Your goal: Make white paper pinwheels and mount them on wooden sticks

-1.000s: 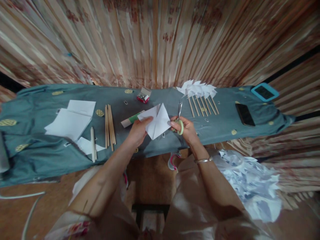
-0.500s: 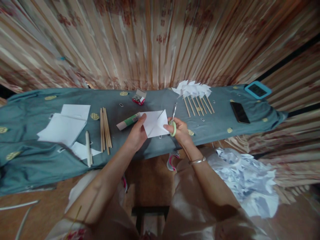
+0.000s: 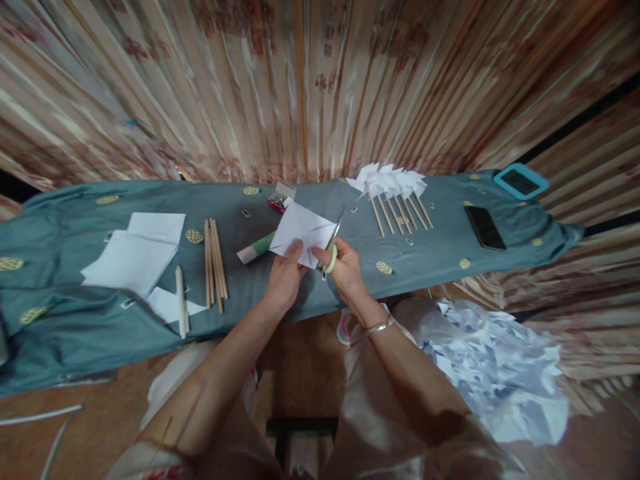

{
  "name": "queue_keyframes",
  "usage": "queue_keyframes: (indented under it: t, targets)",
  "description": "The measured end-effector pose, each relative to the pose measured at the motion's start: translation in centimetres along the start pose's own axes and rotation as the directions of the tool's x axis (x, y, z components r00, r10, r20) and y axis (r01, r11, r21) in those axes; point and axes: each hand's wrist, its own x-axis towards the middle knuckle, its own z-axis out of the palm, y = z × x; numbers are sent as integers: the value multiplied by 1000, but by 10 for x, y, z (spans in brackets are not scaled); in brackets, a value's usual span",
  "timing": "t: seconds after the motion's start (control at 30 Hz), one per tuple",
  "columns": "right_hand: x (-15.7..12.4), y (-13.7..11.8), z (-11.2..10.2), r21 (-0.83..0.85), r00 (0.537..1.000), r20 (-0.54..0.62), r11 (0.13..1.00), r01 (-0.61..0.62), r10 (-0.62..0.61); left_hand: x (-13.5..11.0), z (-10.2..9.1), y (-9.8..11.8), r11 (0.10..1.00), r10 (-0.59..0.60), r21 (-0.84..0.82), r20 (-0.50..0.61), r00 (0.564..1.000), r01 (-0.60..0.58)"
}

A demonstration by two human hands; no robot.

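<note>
Your left hand (image 3: 285, 277) grips the creased white paper (image 3: 300, 225) by its near edge, above the cloth-covered table (image 3: 420, 263). Your right hand (image 3: 346, 268) grasps the green-handled scissors (image 3: 333, 254), thumb against the same sheet.

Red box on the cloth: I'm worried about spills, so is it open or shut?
The red box is open: its flap stands raised, and small shiny pieces show inside.
</note>
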Motion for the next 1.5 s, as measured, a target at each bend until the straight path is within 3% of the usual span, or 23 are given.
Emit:
queue_keyframes:
  t: [0.23,0.43,0.63,1.5]
  targets:
    - [-11,-7,-6,-155,985,154,986,-53,77,10,-4,26,997,-27,-70,13,1000,28]
    - [-26,-17,-23,-342,859,451,936,-84,242,15,-9,41,996,-54,-72,-11,998,53]
    - [-29,-14,-30,-372,801,533,926,-67,272,13,-7,38,997,-58,-57,-12,998,57]
    - [-28,-10,-24,-378,820,487,919,-113,301,15,-7,21,993,-81,-87,-8,997,80]
